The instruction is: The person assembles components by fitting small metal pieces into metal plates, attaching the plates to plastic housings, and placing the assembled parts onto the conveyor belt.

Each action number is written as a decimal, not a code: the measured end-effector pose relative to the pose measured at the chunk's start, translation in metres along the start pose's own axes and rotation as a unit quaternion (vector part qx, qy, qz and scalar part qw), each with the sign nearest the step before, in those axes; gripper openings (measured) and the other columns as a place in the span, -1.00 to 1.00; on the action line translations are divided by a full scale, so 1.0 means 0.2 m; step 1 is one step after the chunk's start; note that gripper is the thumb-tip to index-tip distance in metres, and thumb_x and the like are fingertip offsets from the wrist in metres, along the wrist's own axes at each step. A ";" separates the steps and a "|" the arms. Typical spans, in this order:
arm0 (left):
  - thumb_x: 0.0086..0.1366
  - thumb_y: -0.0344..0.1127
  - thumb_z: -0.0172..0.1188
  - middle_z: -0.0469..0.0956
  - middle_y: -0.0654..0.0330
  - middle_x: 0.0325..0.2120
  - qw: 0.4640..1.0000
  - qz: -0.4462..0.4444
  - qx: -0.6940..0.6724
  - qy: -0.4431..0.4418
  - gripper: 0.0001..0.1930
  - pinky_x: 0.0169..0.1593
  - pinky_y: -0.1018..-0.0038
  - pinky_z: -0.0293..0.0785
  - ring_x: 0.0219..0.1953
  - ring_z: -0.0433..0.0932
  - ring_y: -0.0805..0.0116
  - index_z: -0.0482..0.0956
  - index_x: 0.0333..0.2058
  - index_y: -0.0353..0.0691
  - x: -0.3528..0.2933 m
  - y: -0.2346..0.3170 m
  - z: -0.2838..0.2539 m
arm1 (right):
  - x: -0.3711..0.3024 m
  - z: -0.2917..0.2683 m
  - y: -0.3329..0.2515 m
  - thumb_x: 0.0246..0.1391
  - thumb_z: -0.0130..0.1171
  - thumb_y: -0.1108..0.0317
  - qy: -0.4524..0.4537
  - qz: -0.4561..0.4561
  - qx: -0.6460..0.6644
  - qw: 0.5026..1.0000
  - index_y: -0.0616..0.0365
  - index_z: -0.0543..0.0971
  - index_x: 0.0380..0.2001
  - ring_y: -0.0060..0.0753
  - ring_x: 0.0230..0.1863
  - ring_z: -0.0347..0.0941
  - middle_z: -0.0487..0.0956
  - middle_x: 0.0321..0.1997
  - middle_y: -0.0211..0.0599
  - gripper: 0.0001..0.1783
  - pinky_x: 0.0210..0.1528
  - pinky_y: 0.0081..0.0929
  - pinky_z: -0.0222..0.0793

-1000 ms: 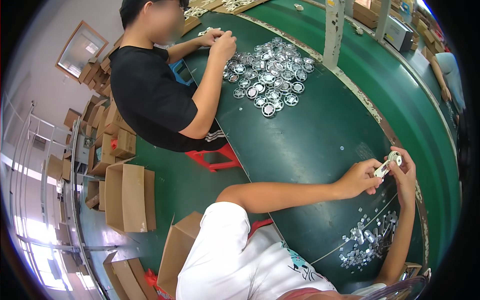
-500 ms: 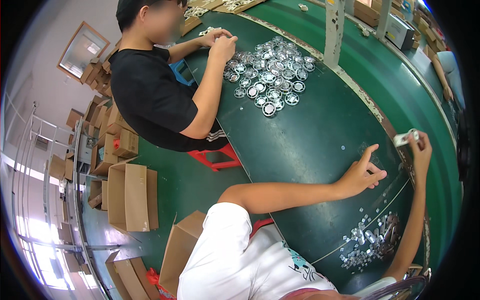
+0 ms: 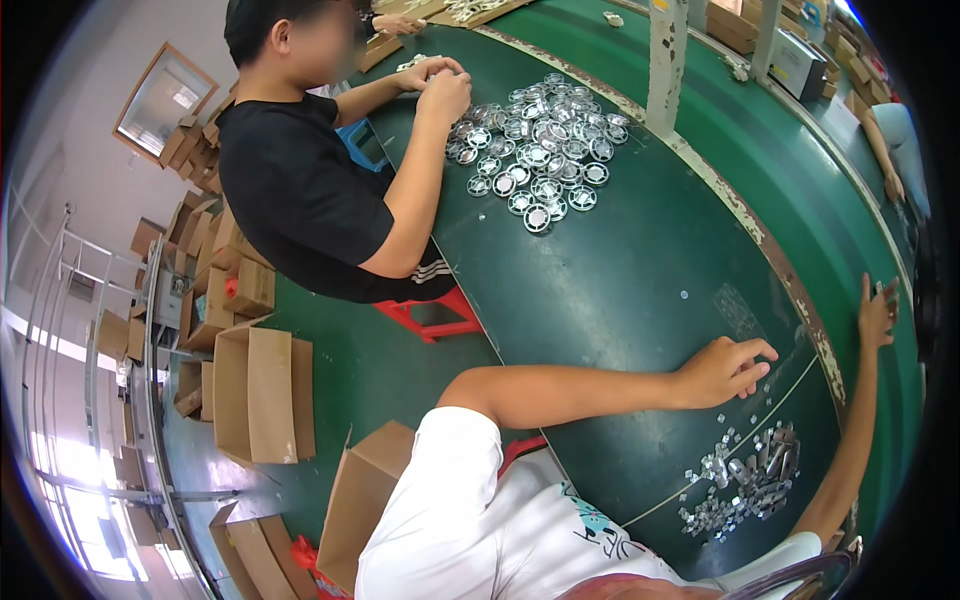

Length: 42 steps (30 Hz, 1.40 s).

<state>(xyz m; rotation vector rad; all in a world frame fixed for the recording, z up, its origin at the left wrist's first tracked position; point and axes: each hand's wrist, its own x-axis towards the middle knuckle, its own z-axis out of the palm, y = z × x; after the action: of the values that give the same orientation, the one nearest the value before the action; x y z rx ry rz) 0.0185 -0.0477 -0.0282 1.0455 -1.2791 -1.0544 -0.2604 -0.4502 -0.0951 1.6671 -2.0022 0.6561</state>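
Observation:
My left hand hangs over the dark green table, its fingers loosely bent and apart with nothing in them. Just below it is a spread of small shiny cubes, with a heap of longer silvery metal pieces alongside. A faint clear patch, too indistinct to name, lies beyond that hand. Past the table's right edge, my right hand reaches over the green belt with fingers spread, and I see no part in it.
Across the table a person in black works with both hands beside a pile of round silvery discs. A chipped post stands by the worn table rim. Cardboard boxes stand on the floor to the left.
My right hand has moved outward over the belt, and the white part it held is gone from it. My left hand has drawn nearer the small cubes, its fingers more bent.

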 end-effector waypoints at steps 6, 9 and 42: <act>0.40 -0.30 -0.04 0.56 0.17 -0.63 1.000 0.015 0.000 -0.019 -0.79 -0.49 0.52 0.47 -0.59 0.57 0.43 0.50 -0.18 -0.30 0.01 0.02 0.00 | -0.17 -0.26 -0.13 0.13 -0.13 -0.36 -0.063 -0.096 -0.155 0.981 -0.33 0.01 0.38 -0.03 0.43 -0.06 0.00 0.47 -0.21 -0.17 0.22 0.35 -0.05; 0.40 -0.30 -0.05 0.55 0.17 -0.64 0.999 0.027 0.008 -0.028 -0.78 -0.51 0.52 0.45 -0.61 0.56 0.43 0.49 -0.19 -0.31 0.02 -0.01 0.02 | -0.26 -0.45 -0.25 0.17 -0.04 -0.23 -0.054 -0.140 -0.162 0.975 -0.32 0.05 0.37 -0.06 0.44 -0.07 0.07 0.44 -0.25 -0.24 0.25 0.28 -0.06; 0.27 -0.06 0.12 0.37 0.37 -0.04 0.950 0.239 -0.180 -0.087 -0.81 0.16 0.20 0.19 0.12 0.23 0.24 0.65 -0.37 0.07 -0.75 1.45 -0.12 | -1.04 -3.22 -0.67 0.24 -0.09 0.24 -0.316 -0.203 0.779 0.502 0.12 0.40 -0.01 -0.39 0.08 0.20 0.36 0.05 -0.37 -0.69 0.13 -0.25 0.10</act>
<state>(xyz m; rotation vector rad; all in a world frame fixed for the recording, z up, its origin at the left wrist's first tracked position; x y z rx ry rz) 0.0451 0.1602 0.2243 0.3440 -1.3285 -0.9628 -0.0687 0.0868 0.2918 3.5664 -0.6496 2.2754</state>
